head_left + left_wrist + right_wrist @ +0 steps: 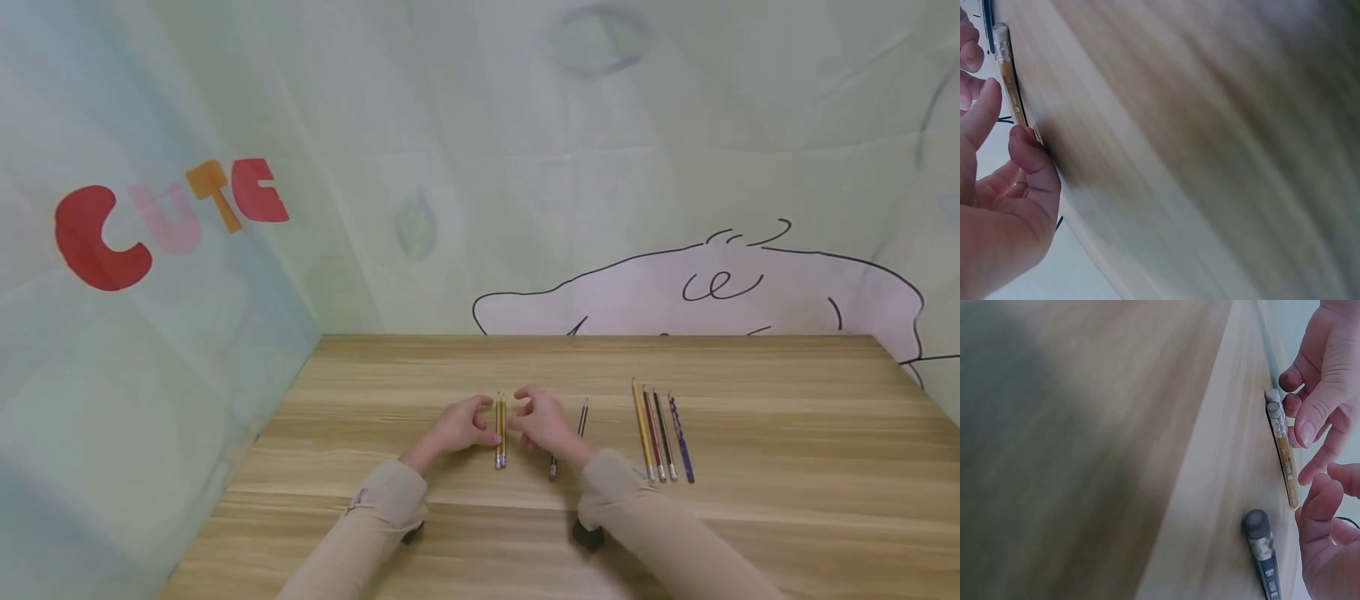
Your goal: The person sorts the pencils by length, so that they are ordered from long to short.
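Observation:
Two yellow pencils (500, 429) lie close side by side on the wooden table, eraser ends toward me. On their left is my left hand (459, 425), its thumb at the nearer pencil and its other fingers loosely bent; in the right wrist view that thumb (1315, 419) lies alongside the pencils (1286, 462). Just right of the pair hovers my right hand (542, 421), fingers bent, nothing visible in its grasp. Under the right wrist runs a black pencil (553, 468), partly covered by the hand. The left wrist view shows one yellow pencil (1010, 81) by the fingertips.
Farther right on the wooden table (787, 433) lies a row: a yellow pencil (642, 425), a dark red one (654, 429), a black one (664, 433) and a blue patterned one (682, 437). A printed cloth backdrop (360, 167) stands behind the table and at its left.

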`<state>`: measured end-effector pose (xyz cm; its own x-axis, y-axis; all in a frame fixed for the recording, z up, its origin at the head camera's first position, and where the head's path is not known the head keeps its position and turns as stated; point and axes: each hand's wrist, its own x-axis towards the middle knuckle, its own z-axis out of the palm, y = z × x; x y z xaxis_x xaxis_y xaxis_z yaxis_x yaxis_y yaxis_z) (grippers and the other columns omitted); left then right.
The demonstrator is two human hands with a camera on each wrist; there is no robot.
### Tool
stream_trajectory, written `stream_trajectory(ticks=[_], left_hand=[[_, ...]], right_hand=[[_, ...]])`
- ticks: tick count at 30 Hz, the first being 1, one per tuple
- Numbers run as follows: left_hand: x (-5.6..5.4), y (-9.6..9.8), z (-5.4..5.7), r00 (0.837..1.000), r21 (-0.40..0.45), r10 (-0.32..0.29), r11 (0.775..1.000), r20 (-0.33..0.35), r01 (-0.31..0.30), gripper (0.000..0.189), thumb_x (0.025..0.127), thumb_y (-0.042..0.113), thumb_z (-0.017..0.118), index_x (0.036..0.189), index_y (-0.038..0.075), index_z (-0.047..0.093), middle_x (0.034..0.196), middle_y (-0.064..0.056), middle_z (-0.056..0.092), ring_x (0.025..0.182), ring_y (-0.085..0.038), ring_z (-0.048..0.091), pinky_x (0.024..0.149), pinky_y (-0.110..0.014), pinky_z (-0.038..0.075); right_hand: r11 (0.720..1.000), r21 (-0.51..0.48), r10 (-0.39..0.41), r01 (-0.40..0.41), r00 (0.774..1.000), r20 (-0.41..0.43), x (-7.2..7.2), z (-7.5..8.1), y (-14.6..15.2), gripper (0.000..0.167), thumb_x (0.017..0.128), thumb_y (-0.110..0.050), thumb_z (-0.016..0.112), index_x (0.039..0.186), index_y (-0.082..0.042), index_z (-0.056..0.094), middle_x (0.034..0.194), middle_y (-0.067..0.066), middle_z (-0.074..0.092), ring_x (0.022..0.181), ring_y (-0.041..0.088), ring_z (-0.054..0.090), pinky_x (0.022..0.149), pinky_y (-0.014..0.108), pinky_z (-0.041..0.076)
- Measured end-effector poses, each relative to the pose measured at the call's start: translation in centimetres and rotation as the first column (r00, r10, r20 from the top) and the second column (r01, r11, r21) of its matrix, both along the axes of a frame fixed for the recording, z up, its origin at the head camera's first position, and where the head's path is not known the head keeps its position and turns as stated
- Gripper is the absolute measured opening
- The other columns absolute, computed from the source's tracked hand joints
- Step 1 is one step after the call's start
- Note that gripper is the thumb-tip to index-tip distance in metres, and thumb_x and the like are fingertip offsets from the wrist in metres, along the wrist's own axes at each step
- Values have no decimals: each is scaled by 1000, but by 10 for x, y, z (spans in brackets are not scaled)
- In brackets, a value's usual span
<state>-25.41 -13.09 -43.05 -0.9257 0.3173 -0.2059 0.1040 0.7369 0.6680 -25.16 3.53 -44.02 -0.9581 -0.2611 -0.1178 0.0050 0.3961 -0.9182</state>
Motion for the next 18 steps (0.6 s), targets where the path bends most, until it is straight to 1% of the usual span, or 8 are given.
stream_trajectory(ticks=[7, 11, 18], left_hand=[[1, 2, 1, 1000, -1, -18, 1000, 2, 18, 63, 72, 17, 72, 125, 0, 43, 74, -4, 54, 62, -13, 47, 54, -22, 39], [0, 2, -1, 1000, -8, -19, 1000, 13, 19, 62, 72, 17, 72, 125, 0, 43, 74, -4, 54, 62, -13, 47, 54, -22, 38], [0, 3, -1, 999, -35, -16, 999, 28, 17, 63, 72, 18, 71, 126, 2, 42, 74, -3, 53, 61, -13, 46, 54, -22, 38]], right_hand=[[1000, 0, 2, -2, 1000, 17, -1, -1, -4, 48, 78, -4, 62, 121, 3, 42, 79, 14, 59, 45, 13, 49, 40, 20, 41], [1000, 3, 9, -9, 1000, 22, -1, -2, -6, 48, 78, -5, 62, 120, 3, 42, 74, 13, 59, 43, 12, 48, 39, 20, 40], [998, 53, 18, -20, 999, 40, -2, -4, -8, 45, 78, -8, 62, 118, 1, 43, 66, 7, 57, 42, 11, 46, 38, 18, 38]])
